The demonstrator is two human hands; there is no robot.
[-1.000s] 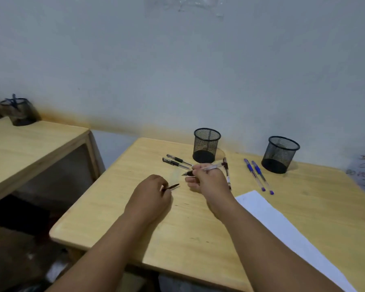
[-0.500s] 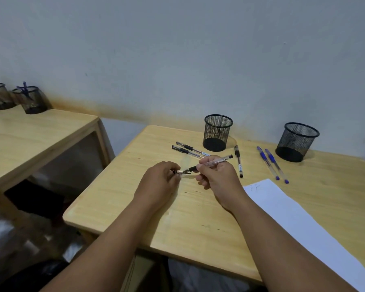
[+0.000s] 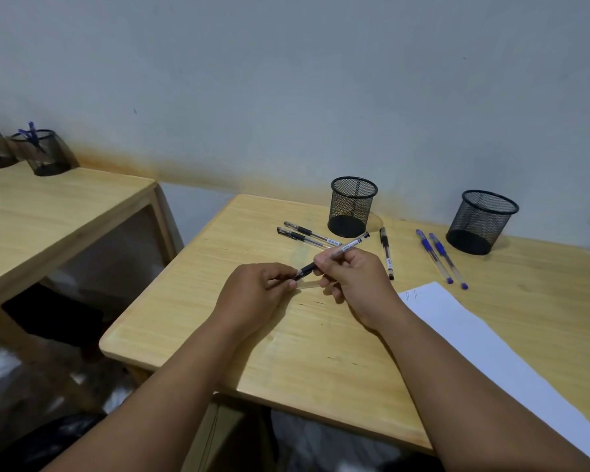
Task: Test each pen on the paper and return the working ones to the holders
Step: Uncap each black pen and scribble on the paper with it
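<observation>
My right hand [image 3: 358, 277] grips a black pen [image 3: 349, 246] by its clear barrel, tip pointing left. My left hand [image 3: 256, 294] pinches the pen cap [image 3: 302, 272] at that tip, so both hands meet above the wooden table [image 3: 218, 318]. Two more black pens [image 3: 307, 235] lie left of the nearer mesh holder [image 3: 353, 206]. Another black pen [image 3: 386, 252] lies to that holder's right. Two blue pens [image 3: 438, 257] rest beside the second mesh holder [image 3: 481, 221]. A white paper [image 3: 474, 335] with small scribbles at its top corner lies to the right.
A second wooden table [image 3: 48, 212] stands to the left across a gap, carrying two mesh holders [image 3: 45, 151], one with blue pens in it. The wall runs close behind both tables. Dark clutter lies on the floor below.
My left hand has brought the cap from apart up against the tip of the pen in my right hand. The view has shifted slightly downward and left.
</observation>
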